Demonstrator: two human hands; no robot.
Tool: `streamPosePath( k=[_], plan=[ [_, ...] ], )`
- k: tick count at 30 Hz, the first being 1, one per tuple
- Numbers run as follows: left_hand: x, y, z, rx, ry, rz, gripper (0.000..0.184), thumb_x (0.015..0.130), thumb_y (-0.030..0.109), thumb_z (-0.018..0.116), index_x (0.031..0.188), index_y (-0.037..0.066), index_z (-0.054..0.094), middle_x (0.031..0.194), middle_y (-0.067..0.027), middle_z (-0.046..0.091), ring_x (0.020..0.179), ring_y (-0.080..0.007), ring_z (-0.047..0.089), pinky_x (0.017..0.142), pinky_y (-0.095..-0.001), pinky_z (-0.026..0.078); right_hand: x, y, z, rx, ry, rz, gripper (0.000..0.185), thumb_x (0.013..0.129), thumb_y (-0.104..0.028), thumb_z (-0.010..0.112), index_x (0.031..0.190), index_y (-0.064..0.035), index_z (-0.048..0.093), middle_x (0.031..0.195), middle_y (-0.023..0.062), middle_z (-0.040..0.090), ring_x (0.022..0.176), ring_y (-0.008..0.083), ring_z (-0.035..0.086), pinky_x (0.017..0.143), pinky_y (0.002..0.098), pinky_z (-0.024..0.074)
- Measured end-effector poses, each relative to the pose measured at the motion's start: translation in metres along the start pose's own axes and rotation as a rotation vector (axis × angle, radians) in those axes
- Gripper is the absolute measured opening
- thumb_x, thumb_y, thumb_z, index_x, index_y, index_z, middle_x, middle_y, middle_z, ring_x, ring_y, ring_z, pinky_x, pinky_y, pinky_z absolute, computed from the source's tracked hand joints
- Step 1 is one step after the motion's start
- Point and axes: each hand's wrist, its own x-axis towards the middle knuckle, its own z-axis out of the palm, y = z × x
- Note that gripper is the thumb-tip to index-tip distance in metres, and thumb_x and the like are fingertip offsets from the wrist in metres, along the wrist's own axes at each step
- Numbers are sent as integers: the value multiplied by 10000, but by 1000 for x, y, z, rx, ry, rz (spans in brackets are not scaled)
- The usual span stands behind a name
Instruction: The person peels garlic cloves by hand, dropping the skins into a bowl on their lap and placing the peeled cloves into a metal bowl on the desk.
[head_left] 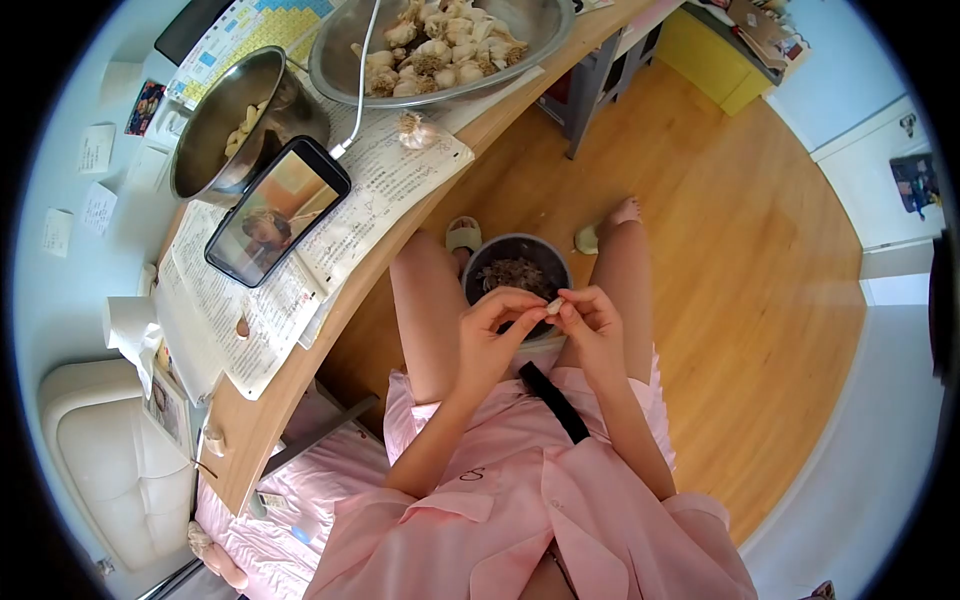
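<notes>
Both hands meet above a dark bin (516,246) that has brownish peelings (515,277) in it. A small pale garlic clove (555,306) is pinched between my left hand (502,325) and my right hand (590,325), with the fingertips of both on it. On the desk, a steel bowl (330,80) is heaped with garlic bulbs (445,50). Peeled cloves (245,128) lie in a deep steel pot (290,112). One garlic bulb (417,130) rests on the printed papers (385,185), and a single clove (243,327) lies nearer the desk's corner.
A phone (276,212) with a white cable (363,75) leans against the pot. The wooden desk edge (345,330) runs diagonally on the left. A white padded chair (115,440) stands at lower left, and a yellow cabinet (712,62) at the top right.
</notes>
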Motion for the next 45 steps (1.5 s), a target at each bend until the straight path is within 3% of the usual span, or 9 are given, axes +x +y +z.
streamPosePath(
  k=[2,5,7,10,16,25,34,37,45],
  plan=[
    [-2,0,1,7,7,-7,63,807,-62,598,866,-40,604,898,-99,604,825,-166,583,711,-264,492,1,-1,0,-21,-10,-19,175,883,-120,580,1018,-9,561,899,67,618,816,134,601,747,258,509],
    [-2,7,1,140,1,58,40,809,-32,606,847,-29,593,882,-97,595,800,-164,585,688,-258,489,1,0,-3,-7,-43,-19,181,875,-66,575,1030,29,577,916,99,622,828,159,609,753,282,523],
    [-2,11,0,327,-31,189,47,806,-8,617,837,-21,584,886,-98,585,777,-164,585,671,-254,483,-1,-7,0,-11,-29,75,202,874,-62,576,1050,36,581,923,95,621,829,158,610,760,282,522],
    [-4,10,5,386,3,192,77,799,21,627,836,-6,566,869,-107,574,739,-175,579,649,-252,471,-3,-16,6,18,3,162,223,863,-45,586,1068,46,583,938,89,619,843,152,608,769,280,522],
    [-3,10,5,503,-39,279,133,772,-26,607,872,8,527,861,-126,543,765,-276,558,655,-320,464,-3,-17,0,-43,-61,112,234,831,4,607,1058,57,586,951,94,627,875,145,606,776,277,520],
    [0,13,11,568,-132,362,99,795,-16,597,854,17,525,859,-116,556,744,-230,571,642,-291,466,-4,-24,-7,-1,-77,207,265,803,15,637,1062,40,592,969,109,636,888,156,614,790,281,518],
    [-1,9,6,359,-240,247,131,759,-51,605,848,10,531,832,-111,553,737,-239,561,622,-285,469,-7,-37,-21,-86,-177,281,298,772,23,670,1058,49,591,972,121,644,882,172,630,796,271,511],
    [2,13,5,379,-300,236,91,802,55,599,837,26,520,831,-103,557,770,-272,550,682,-331,457,-9,-31,-25,-63,-185,274,289,773,24,669,1050,52,593,975,127,646,889,173,632,794,267,509],
    [3,20,11,541,-314,235,88,799,60,589,830,30,511,811,-116,540,781,-295,534,667,-354,442,-11,-30,-29,-90,-145,273,261,799,-15,654,1044,54,594,952,133,649,860,187,641,779,282,526]
  ],
)
